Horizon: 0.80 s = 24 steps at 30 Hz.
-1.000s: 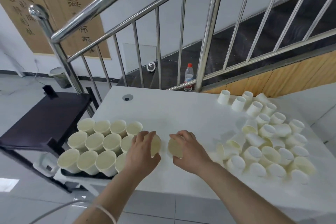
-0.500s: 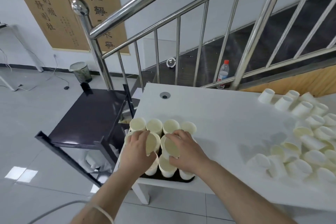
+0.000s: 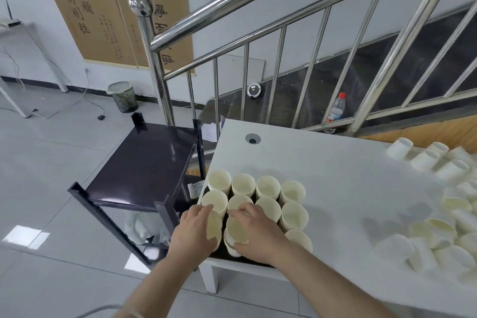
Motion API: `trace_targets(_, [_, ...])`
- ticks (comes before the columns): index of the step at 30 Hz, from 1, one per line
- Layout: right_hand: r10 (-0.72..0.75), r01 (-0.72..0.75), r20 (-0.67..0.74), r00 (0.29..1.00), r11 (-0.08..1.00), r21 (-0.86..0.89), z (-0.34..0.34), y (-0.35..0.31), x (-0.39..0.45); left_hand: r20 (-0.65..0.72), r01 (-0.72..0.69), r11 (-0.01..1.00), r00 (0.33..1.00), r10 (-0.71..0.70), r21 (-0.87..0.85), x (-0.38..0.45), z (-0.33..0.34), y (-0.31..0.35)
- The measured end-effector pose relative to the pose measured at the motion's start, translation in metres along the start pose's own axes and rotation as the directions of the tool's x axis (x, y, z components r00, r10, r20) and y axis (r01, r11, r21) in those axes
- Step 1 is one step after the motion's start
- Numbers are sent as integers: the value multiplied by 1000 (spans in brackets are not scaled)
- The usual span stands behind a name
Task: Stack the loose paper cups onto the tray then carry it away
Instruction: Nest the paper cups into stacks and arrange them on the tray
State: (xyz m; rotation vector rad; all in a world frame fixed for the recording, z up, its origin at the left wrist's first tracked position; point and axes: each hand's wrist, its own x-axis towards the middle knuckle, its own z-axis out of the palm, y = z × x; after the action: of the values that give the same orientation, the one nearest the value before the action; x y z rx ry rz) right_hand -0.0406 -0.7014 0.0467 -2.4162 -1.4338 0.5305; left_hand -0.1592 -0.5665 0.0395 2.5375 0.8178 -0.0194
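The white worktop (image 3: 335, 175) carried everything. At its near left corner sat the dark tray (image 3: 219, 255), mostly hidden under rows of nested cup stacks (image 3: 268, 187), mouths up; packing them upright and touching probably let the tray take the most cups and kept the stacks from tipping when carried. Well to the right of the tray, the loose paper cups (image 3: 436, 237) lay in a heap, some on their sides, some upside down, so much of the task was judged still undone.

Over the tray's near rows, each hand brought in one cup. The left hand (image 3: 196, 232) had its fingers curled round a tilted cup (image 3: 215, 226), mouth turned toward the other hand. The right hand (image 3: 258, 230) likewise wrapped its fingers round a second cup (image 3: 236, 230), tilted the opposite way. The tilt likely came from the sideways grasp on the walls; each cup would need righting before it could drop into a stack below.

Left of the tray stood a black trolley (image 3: 144, 162).
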Motion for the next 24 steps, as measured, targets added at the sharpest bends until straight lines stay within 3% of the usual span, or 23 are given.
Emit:
trace_targets(11, [-1, 8, 92, 996, 997, -79, 15, 9, 12, 48, -45, 998, 998, 42, 50, 9, 17, -9])
trace_targets(24, [19, -5, 120, 993, 993, -117, 23, 17, 19, 67, 15, 997, 998, -20, 76, 16, 22, -13])
